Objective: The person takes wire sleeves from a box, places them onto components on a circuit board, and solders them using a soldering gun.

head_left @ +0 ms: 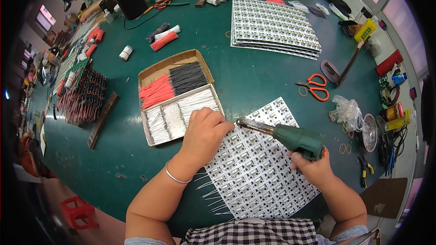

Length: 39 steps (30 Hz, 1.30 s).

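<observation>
Right hand [313, 168] wraps closely around the handle of a green iron [297, 140]. The iron's long axis runs from this hand leftward and slightly away, above the panel [265, 168], its metal end pointing at the left hand [206, 131]. The left hand is therefore much the nearer to the tip, which lies just to the right of its fingertips, near the panel's far left edge. Its fingers are bent and bunched; how tightly the fingertips meet, and whether they hold a wire, cannot be told.

The panel, a white sheet of small circuit units, lies askew on the tabletop [113, 163] between the forearms, one corner pointing away. White leads [210, 194] project from its left edge.

Just beyond the left hand stands a box [184, 61]: white wires [197, 105] in its near part, red wires [156, 91] and black wires [187, 78] in its far part. Farther left are a dark bar [103, 120] and a wired stack [84, 93]. To the right are scissors [313, 87], a clear bag [347, 113], a bowl [364, 147] and pliers [364, 172]; on the far side, a pile of panels [272, 27].
</observation>
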Motion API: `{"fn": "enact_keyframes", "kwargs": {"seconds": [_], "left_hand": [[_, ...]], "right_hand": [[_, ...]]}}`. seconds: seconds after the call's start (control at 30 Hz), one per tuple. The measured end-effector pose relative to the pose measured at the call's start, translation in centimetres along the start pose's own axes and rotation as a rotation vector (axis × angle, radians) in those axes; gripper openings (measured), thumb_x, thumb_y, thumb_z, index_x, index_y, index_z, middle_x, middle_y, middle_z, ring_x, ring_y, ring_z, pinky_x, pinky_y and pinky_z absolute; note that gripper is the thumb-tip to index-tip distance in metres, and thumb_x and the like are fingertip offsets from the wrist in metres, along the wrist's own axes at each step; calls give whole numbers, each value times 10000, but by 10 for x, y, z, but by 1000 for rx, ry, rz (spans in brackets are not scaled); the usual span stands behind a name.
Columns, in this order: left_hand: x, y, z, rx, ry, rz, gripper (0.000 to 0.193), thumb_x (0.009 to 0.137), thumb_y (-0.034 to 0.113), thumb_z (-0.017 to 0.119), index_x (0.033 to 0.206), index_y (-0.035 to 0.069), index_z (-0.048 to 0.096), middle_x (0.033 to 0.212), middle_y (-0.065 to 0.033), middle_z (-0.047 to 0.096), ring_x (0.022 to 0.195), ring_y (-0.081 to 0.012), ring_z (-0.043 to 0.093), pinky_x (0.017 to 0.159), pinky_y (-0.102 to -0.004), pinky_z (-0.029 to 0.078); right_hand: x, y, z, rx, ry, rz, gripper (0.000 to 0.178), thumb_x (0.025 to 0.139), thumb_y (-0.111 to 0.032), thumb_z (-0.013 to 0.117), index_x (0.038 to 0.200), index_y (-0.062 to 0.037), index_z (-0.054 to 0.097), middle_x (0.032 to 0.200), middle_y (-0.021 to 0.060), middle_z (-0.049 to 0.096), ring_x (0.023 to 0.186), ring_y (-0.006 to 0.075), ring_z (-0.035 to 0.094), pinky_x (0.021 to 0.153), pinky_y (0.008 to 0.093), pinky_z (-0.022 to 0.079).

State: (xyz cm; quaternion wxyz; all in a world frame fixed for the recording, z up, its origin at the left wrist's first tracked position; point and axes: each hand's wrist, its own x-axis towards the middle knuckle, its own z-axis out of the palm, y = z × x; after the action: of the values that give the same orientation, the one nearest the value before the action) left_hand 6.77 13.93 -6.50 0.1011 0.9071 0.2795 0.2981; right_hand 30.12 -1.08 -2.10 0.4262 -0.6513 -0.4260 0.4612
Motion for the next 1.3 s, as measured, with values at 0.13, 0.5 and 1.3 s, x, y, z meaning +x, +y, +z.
{"fn": "enact_keyframes", "kwargs": {"seconds": [0.13, 0.5, 1.3], "left_hand": [[0, 0, 0, 4, 0, 3, 195, 631, 7, 624, 787, 121, 652, 749, 6, 526, 768, -193, 489, 700, -318, 360], [0, 1, 1, 21, -7, 4, 191, 636, 6, 615, 789, 116, 650, 756, 2, 530, 773, -193, 495, 706, -321, 364], [-1, 1, 0, 23, -14, -3, 192, 637, 2, 615, 792, 110, 649, 769, -1, 537, 779, -198, 497, 713, -319, 372]], "right_hand": [[-1, -1, 0, -15, -3, -6, 244, 814, -69, 610, 1044, 6, 579, 810, 54, 628, 596, 109, 583, 505, 245, 465], [-3, 1, 2, 109, 21, 46, 294, 831, -86, 600, 1100, 19, 548, 845, 84, 621, 588, 134, 583, 534, 263, 483], [-4, -5, 6, -65, 13, -61, 253, 798, -43, 642, 1036, 15, 576, 840, 68, 631, 598, 111, 583, 531, 239, 483]]}}
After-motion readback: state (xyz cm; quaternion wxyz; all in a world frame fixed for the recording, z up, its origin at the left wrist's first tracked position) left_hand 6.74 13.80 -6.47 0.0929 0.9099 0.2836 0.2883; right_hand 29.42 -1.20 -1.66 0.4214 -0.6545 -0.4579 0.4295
